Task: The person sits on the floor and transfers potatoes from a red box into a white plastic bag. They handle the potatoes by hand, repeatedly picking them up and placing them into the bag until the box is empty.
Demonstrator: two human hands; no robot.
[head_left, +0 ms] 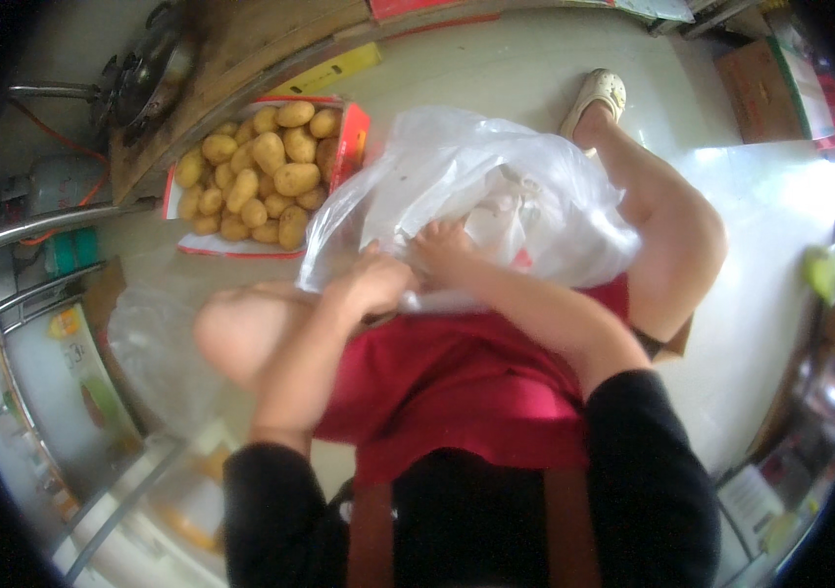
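A large clear plastic bag (425, 158) lies across my lap and bulges out in front of me. Within it are pale, crumpled contents (506, 213) with a small red patch, too blurred to name. My left hand (377, 281) is curled at the near left edge of the bag, its fingers closed on the plastic. Just right of it, my right hand (443, 250) reaches onto the bag's near side, fingers bent; whether it grips anything is unclear. The hands almost meet. A dark patch shows beneath my left hand, its nature hidden.
Left of the bag, an open cardboard box (356, 143) holds several potatoes (268, 153). Behind it runs a low wooden table (256, 44) with a dark pan (149, 73). Another clear plastic bag (160, 353) lies by my left knee. A cardboard carton (767, 95) stands far right.
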